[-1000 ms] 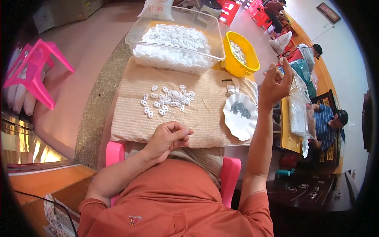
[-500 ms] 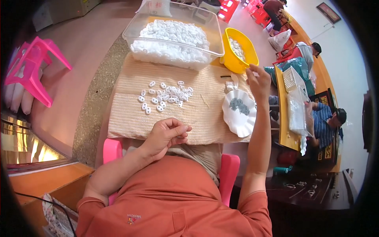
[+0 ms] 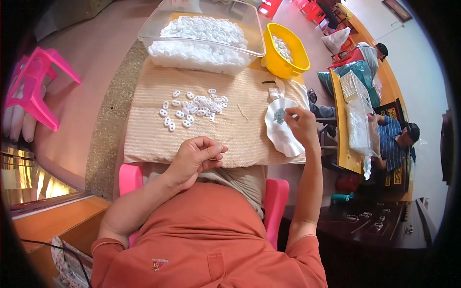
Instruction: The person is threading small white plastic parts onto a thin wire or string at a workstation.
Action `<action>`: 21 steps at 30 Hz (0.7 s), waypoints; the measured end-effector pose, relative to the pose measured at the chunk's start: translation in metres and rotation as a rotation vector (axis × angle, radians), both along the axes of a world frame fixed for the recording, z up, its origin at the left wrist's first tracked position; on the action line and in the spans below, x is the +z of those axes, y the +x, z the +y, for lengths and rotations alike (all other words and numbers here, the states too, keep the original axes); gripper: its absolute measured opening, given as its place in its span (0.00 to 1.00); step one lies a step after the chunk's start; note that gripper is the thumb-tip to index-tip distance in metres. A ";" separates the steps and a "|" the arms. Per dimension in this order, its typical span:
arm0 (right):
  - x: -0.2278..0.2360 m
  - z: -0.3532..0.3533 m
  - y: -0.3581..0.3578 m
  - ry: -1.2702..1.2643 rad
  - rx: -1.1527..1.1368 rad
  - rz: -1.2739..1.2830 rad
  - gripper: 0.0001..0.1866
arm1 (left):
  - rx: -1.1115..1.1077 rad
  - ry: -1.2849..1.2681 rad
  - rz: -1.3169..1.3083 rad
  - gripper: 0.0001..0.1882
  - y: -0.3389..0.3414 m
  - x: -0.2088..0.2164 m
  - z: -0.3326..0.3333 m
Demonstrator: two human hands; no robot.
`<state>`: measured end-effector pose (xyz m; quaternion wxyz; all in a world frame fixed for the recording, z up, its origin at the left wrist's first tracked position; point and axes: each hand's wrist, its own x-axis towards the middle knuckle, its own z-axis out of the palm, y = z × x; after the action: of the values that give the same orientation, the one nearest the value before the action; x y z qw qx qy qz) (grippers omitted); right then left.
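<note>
My left hand [image 3: 196, 159] hovers over the table's near edge, thumb and forefinger pinched together; anything between them is too small to make out. At the right, my right hand [image 3: 304, 126] reaches over a white wavy-edged dish [image 3: 279, 138], its fingertips pinched beside a heap of tiny grey-green pieces [image 3: 279, 116]. Whatever those fingertips hold is hidden. Left of centre on the striped cloth [image 3: 153, 144] lies a loose pile of small white oval plastic pieces [image 3: 204, 103], each with two dark holes.
Behind the pile stands a clear plastic bin [image 3: 201, 50] full of white pieces. A yellow basin [image 3: 298, 53] beside it holds more. Thin tan strips [image 3: 243, 112] lie on the cloth. A pink stool [image 3: 36, 91] stands left; a person in a striped shirt [image 3: 391, 139] sits at right.
My right hand has come down from beside the yellow basin to the dish's small grey-green pieces. My left hand keeps its pinch. The whole view has shifted slightly.
</note>
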<state>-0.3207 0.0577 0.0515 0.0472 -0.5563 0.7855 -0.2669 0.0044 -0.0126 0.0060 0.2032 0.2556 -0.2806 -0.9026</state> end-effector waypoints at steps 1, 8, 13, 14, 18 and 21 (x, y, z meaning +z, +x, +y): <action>-0.001 0.004 0.001 0.032 -0.002 0.017 0.10 | 0.000 0.002 0.006 0.03 0.000 0.000 0.000; -0.007 0.014 0.024 0.099 -0.020 0.176 0.10 | -0.002 0.009 0.005 0.03 0.000 -0.001 0.001; -0.015 0.016 0.025 0.036 -0.003 0.187 0.07 | -0.004 0.010 0.002 0.04 -0.001 -0.001 0.002; -0.016 0.014 0.026 0.014 0.009 0.196 0.06 | 0.000 0.010 -0.001 0.04 0.000 -0.001 0.002; -0.014 0.015 0.033 0.029 0.012 0.241 0.05 | -0.001 -0.003 -0.003 0.05 -0.001 0.001 0.002; -0.015 0.016 0.033 0.024 0.020 0.234 0.05 | -0.006 -0.004 -0.002 0.04 -0.001 0.000 0.002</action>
<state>-0.2878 0.0738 0.0362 -0.0357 -0.5907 0.7833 -0.1900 0.0038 -0.0106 0.0060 0.2009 0.2555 -0.2835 -0.9022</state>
